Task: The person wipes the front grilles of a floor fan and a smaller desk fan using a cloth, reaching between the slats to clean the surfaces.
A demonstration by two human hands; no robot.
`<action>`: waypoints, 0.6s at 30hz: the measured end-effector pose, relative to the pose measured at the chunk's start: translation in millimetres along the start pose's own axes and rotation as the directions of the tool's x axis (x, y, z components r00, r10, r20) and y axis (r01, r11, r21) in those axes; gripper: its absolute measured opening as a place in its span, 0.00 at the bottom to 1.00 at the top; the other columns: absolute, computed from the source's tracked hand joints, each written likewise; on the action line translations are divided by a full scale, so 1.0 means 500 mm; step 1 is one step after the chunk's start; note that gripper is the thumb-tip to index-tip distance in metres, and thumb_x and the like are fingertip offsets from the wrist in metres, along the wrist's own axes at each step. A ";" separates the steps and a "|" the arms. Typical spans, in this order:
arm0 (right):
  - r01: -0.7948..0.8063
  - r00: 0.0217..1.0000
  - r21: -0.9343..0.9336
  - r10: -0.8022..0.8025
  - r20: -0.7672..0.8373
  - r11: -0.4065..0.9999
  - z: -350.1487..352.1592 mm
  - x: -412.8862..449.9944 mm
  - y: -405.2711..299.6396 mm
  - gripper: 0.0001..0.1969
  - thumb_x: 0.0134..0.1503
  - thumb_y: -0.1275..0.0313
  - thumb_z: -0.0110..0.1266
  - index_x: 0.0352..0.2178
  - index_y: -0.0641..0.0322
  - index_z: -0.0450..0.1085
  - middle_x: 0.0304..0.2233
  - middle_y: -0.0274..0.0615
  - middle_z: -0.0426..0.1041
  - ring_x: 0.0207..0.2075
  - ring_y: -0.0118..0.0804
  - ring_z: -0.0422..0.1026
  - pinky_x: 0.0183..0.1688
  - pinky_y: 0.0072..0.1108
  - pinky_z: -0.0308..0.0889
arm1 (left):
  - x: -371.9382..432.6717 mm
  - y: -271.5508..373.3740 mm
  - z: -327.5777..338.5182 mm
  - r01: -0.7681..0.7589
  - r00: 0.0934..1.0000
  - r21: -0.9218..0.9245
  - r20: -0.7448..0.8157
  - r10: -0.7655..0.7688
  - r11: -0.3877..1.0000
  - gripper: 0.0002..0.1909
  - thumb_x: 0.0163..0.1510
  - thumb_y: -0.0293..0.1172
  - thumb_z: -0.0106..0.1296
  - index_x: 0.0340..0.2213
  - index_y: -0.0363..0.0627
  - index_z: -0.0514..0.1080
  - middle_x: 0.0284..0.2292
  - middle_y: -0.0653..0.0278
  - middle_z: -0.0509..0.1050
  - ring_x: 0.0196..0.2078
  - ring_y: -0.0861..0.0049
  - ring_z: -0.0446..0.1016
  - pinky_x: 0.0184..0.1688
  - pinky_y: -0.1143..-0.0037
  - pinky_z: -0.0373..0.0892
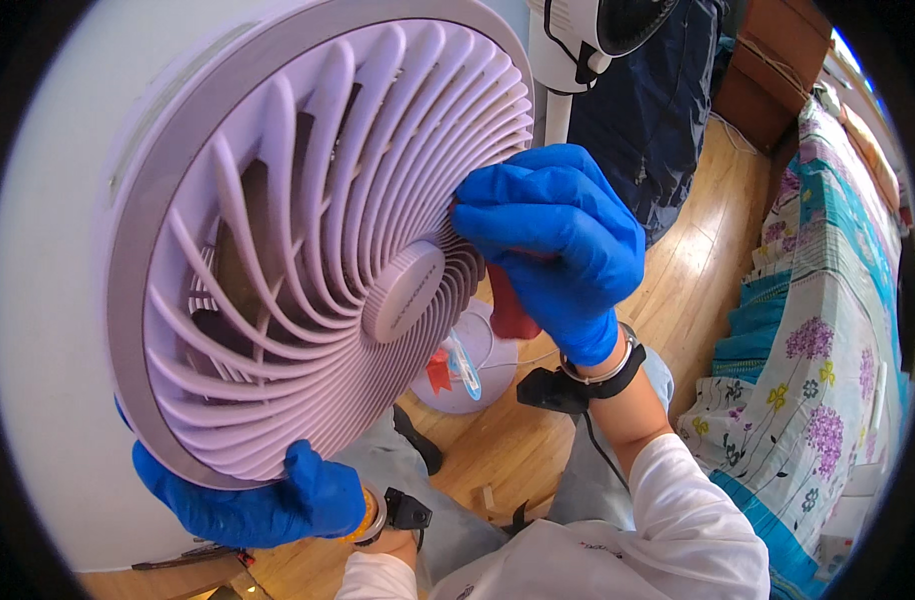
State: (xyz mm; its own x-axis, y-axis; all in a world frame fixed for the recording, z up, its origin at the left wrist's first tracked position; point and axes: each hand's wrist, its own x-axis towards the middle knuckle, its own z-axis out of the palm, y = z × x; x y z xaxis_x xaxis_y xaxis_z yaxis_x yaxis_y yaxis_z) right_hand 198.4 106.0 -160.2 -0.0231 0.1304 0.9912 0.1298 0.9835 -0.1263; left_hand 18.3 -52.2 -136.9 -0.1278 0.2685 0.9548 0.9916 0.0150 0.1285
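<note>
A round pinkish-white fan head [405, 289] with curved grille ribs and a grey rim fills the left and middle of the view, tilted. My left hand [255, 499], in a blue rubber glove, grips the lower rim of the fan grille, the thumb at its front. My right hand [555, 240], gloved in blue too, is closed on a dark red cloth [508, 304] and presses at the right side of the ribs. Dust shows between some upper ribs. Below the fan head, its round base [495, 386] stands on the floor, with a blue-and-clear brush-like object [463, 367] and a red piece [439, 371] on it.
A second white fan [566, 45] stands behind, beside a dark blue plastic-like cover [637, 127]. A bed with a flowered cover [817, 360] runs along the right. A white wall [60, 300] is close on the left. A thin cable crosses near the base.
</note>
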 end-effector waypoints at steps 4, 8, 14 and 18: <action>-0.046 0.998 0.220 0.038 0.042 0.974 -0.009 0.002 0.017 0.09 0.34 0.83 0.58 0.22 0.61 0.73 0.26 0.40 0.73 0.29 0.36 0.70 0.34 0.24 0.65 | 0.005 -0.002 0.000 0.027 1.000 -0.087 0.001 -0.027 0.996 0.37 0.45 0.52 0.45 0.49 0.32 0.57 0.45 0.46 0.65 0.44 0.58 0.69 0.43 0.67 0.66; -0.109 0.993 0.369 0.082 0.086 0.923 -0.019 -0.007 0.030 0.10 0.35 0.81 0.59 0.25 0.60 0.74 0.28 0.39 0.74 0.32 0.36 0.71 0.35 0.22 0.65 | 0.005 -0.004 0.004 0.024 0.998 -0.072 -0.049 -0.028 0.997 0.37 0.45 0.51 0.46 0.48 0.31 0.60 0.45 0.46 0.65 0.44 0.57 0.69 0.43 0.67 0.66; -0.201 0.979 0.502 0.179 0.093 0.841 -0.020 -0.015 0.025 0.09 0.35 0.82 0.59 0.23 0.62 0.73 0.28 0.41 0.74 0.32 0.36 0.72 0.36 0.23 0.66 | 0.005 -0.004 0.001 0.060 0.995 -0.112 -0.073 -0.068 0.992 0.39 0.42 0.54 0.50 0.47 0.31 0.61 0.47 0.46 0.64 0.45 0.58 0.68 0.45 0.67 0.66; -0.215 0.976 0.474 0.171 0.134 0.854 -0.024 -0.020 0.019 0.09 0.36 0.84 0.59 0.23 0.63 0.72 0.27 0.42 0.74 0.32 0.36 0.72 0.37 0.24 0.67 | 0.003 0.007 0.004 0.126 0.986 -0.191 -0.087 -0.145 0.974 0.41 0.41 0.53 0.52 0.48 0.31 0.58 0.48 0.45 0.63 0.45 0.59 0.68 0.45 0.68 0.66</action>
State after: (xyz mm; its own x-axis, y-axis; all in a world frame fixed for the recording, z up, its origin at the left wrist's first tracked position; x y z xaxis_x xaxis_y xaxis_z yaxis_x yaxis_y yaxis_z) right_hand 211.6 112.5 -170.6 -0.1329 0.3125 0.9406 -0.3541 0.8714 -0.3395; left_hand 21.6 -49.7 -135.5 -0.2713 0.1789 0.9457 0.9454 -0.1350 0.2967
